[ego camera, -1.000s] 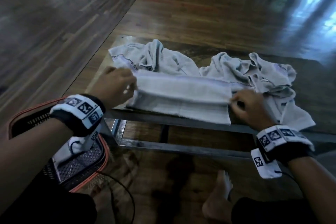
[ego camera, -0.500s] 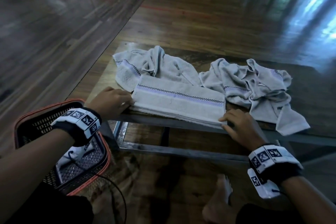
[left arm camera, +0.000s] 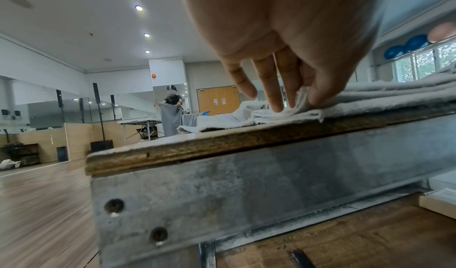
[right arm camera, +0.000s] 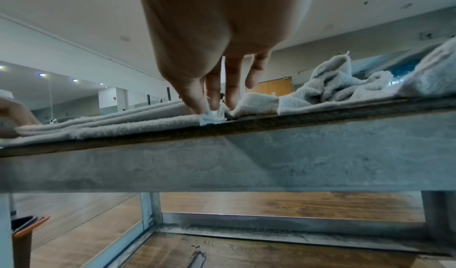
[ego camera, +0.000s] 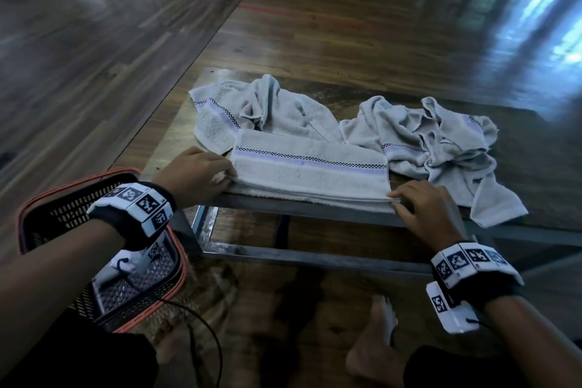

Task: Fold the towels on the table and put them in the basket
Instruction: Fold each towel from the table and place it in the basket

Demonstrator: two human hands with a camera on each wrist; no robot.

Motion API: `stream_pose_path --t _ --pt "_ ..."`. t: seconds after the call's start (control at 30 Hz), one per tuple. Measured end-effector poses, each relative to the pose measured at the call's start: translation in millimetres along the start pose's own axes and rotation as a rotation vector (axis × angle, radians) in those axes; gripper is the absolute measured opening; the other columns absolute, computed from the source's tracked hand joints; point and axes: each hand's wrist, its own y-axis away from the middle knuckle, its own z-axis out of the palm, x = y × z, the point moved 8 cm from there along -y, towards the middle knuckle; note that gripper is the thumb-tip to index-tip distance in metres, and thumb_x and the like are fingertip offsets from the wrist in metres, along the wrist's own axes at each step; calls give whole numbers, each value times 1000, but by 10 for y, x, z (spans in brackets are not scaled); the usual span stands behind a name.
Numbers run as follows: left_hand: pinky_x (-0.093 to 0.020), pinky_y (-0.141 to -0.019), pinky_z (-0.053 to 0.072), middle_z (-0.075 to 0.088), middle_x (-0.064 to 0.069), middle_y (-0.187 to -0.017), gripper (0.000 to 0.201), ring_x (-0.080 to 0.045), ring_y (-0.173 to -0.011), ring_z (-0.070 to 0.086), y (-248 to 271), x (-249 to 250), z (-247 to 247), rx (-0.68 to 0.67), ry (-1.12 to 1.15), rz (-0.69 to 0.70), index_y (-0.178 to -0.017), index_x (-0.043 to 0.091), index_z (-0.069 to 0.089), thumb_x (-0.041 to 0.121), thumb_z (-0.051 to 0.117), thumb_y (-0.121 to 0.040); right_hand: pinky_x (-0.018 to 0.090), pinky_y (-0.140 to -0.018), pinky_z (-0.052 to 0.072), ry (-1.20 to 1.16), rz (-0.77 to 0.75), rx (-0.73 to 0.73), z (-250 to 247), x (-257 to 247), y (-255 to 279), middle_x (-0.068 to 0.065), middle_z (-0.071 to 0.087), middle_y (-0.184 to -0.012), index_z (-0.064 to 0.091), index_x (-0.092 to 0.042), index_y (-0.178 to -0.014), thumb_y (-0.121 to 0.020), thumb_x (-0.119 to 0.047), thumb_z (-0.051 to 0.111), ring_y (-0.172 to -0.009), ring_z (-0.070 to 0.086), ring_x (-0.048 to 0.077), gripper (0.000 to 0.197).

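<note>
A grey folded towel (ego camera: 308,173) with a lilac stripe and a checkered line lies flat along the near edge of the table (ego camera: 173,148). My left hand (ego camera: 230,174) pinches its left end; the left wrist view shows thumb and fingers of that hand (left arm camera: 299,101) closed on a bunched corner of the towel (left arm camera: 370,100). My right hand (ego camera: 397,198) pinches the near right corner, and in the right wrist view this hand (right arm camera: 209,109) nips the tuft of the towel (right arm camera: 123,124). The black basket (ego camera: 28,214) with an orange rim stands on the floor at the left.
Two crumpled grey towels lie behind the folded one, one at the back left (ego camera: 277,110), one at the right (ego camera: 434,135) with a corner hanging over the near edge. My bare foot (ego camera: 374,343) is under the table front. A person stands far off in the room (left arm camera: 172,106).
The towel's upper layer has come down toward me, so it now lies flat with the stripe on top. Both hands have slid to its two ends near the table edge.
</note>
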Motion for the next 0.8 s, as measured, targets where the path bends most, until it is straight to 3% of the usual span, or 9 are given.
stream_pose_path --t 0.07,0.23,0.33,0.47,0.57,0.63,0.73,0.8 --pt "-34 -84 40 72 5 -97 12 -18 -85 66 16 1 -12 2 4 5 -92 21 68 21 63 -81 36 -67 46 6 -10 21 -28 -21 22 3 70 -86 71 -12 -88 -70 -9 76 -78 64 25 19" --pt "-30 -86 36 69 9 -102 15 -16 -93 65 95 -31 105 -5 46 -42 -94 22 67 19 68 -79 37 -67 45 77 -56 -92 128 -124 124 5 68 -94 68 -12 -101 -70 -17 78 -81 64 26 33" --pt "-31 -86 37 68 7 -100 30 -17 -92 64 115 9 119 -20 15 1 -95 21 65 26 78 -69 37 -68 46 102 -57 -104 153 -120 145 7 66 -97 66 -11 -105 -67 -17 79 -84 64 27 41" --pt "-31 -80 40 69 2 -97 21 -21 -89 65 77 51 97 -25 53 11 -92 16 67 13 75 -73 39 -69 45 -1 -25 -57 141 -80 122 7 67 -94 67 -10 -100 -69 -3 74 -86 64 28 33" --pt "-30 -71 47 68 -4 -92 16 -24 -82 65 57 3 54 -41 212 -46 -89 10 69 6 73 -74 41 -70 47 -130 17 -39 96 -32 89 6 68 -91 68 -9 -95 -70 1 74 -86 64 28 28" --pt "-25 -72 44 67 -4 -92 16 -22 -83 63 62 -40 -9 -16 258 -107 -90 10 68 6 73 -75 42 -73 49 -212 46 -15 40 7 59 6 67 -92 68 -9 -93 -70 0 75 -88 62 27 25" --pt "-20 -74 42 68 1 -89 17 -17 -82 63 64 -52 -242 115 373 -156 -90 10 68 5 74 -75 27 -84 46 -467 157 29 -88 159 4 4 66 -94 68 -14 -89 -72 -1 75 -91 59 14 23" --pt "-24 -76 49 68 -1 -89 15 -15 -81 64 59 -101 -386 138 556 -225 -87 13 65 5 73 -77 12 -75 47 -780 313 3 -139 306 -10 -1 67 -90 68 -21 -87 -76 -1 71 -82 61 1 23"
